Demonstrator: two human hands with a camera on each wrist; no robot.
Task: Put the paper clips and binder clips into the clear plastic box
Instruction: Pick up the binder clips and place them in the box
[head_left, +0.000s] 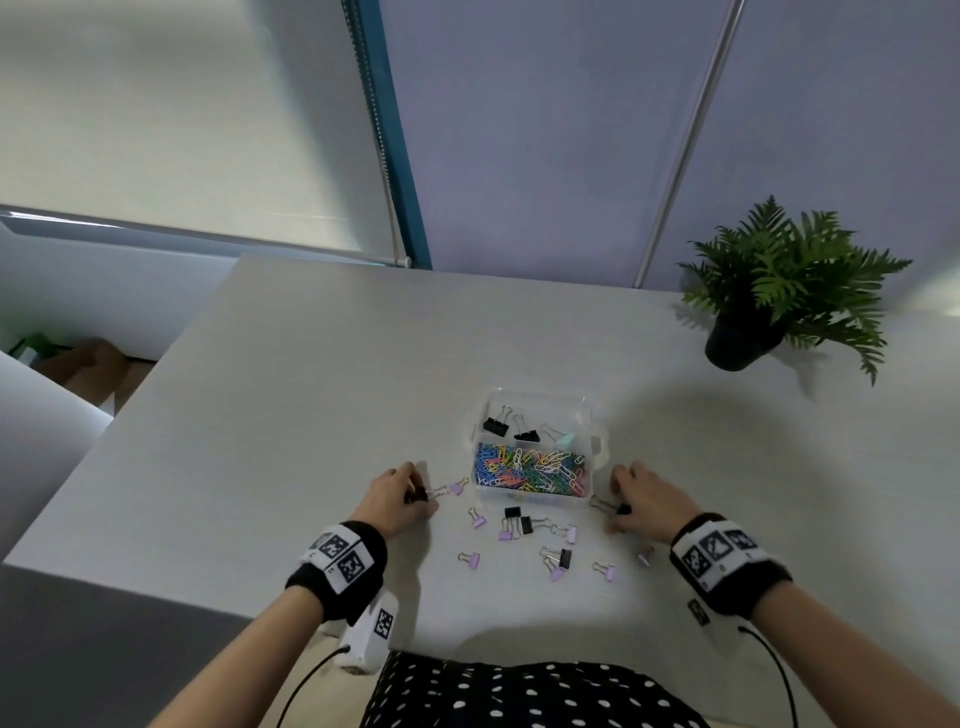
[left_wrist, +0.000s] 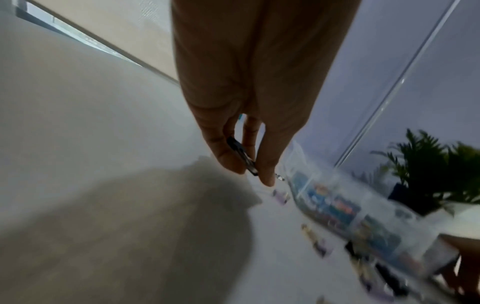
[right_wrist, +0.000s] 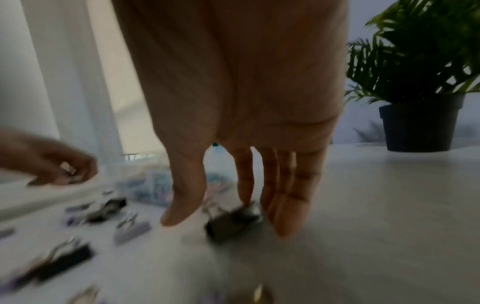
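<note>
The clear plastic box (head_left: 589, 415) stands mid-table, with coloured paper clips (head_left: 530, 470) in its near compartment and black and mint binder clips in the far one. My left hand (head_left: 415, 493) sits left of the box (left_wrist: 337, 203) and pinches a black binder clip (left_wrist: 241, 156) between thumb and forefinger. Right of the box, my right hand (head_left: 618, 512) reaches down with straight fingers (right_wrist: 288, 216), and the forefinger touches a black binder clip (right_wrist: 233, 222) lying on the table. Several purple and black binder clips (head_left: 519, 525) lie scattered in front of the box.
A potted fern (head_left: 740, 345) stands at the table's far right. The table's left edge (head_left: 104, 431) drops off toward the floor. A small purple clip (head_left: 457, 487) lies just right of my left hand. My polka-dot clothing (head_left: 519, 696) meets the near edge.
</note>
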